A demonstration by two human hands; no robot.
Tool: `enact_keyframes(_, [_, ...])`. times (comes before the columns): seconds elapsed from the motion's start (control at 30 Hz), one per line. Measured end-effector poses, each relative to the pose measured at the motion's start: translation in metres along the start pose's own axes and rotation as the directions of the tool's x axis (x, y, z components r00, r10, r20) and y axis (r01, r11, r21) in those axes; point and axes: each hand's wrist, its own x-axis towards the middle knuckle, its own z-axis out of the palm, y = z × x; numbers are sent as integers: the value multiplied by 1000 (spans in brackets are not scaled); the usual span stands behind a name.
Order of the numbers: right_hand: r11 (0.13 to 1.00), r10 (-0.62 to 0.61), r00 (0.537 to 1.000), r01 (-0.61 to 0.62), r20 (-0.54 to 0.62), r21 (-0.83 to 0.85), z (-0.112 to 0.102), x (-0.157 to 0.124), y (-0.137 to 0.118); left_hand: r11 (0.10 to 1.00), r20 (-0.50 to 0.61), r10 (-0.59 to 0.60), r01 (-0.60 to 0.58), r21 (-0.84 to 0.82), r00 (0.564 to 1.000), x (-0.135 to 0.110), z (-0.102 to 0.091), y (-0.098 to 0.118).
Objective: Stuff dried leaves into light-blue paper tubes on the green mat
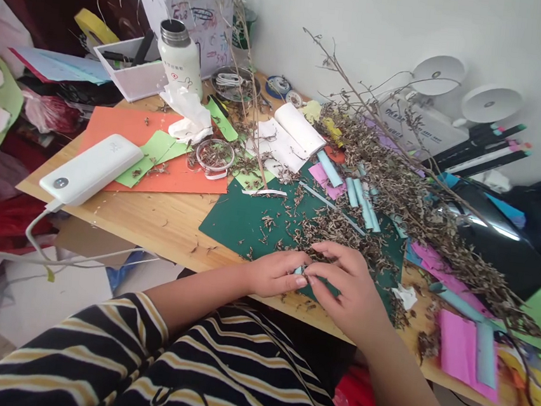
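Over the front edge of the green mat (244,229), my left hand (276,274) is closed around a small light-blue paper roll (299,269), of which only one end shows. My right hand (350,294) meets it from the right, thumb and fingertips drawn together at the roll's end. What those fingertips pinch is too small to make out. Crumbled dried leaves (335,228) lie heaped on the mat just beyond both hands. Several finished-looking light-blue paper rolls (363,202) rest behind the heap, and a thin pale blue strip (332,207) lies across it.
Dry leafy branches (398,170) spread along the right. A white power bank (92,170) with a cable, orange paper (181,178), a tape roll (214,154) and an open white bottle (179,60) stand left. Pink paper (460,349) lies at the right edge; a router (416,124) is behind.
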Motion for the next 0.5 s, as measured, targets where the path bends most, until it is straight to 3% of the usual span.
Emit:
enact_keyframes(0.13, [976,-102,987,124,124,-177,-13,3,-2,1000,6,-28,28,8,1000,0,-1,2])
enact_keyframes(0.3, [941,-47,936,158,349,-299,-17,10,-11,1000,32,-10,10,19,999,2,1,1])
enact_keyframes(0.5, [949,-41,915,161,401,-270,-16,16,-12,999,17,-53,52,12,998,1,2,0])
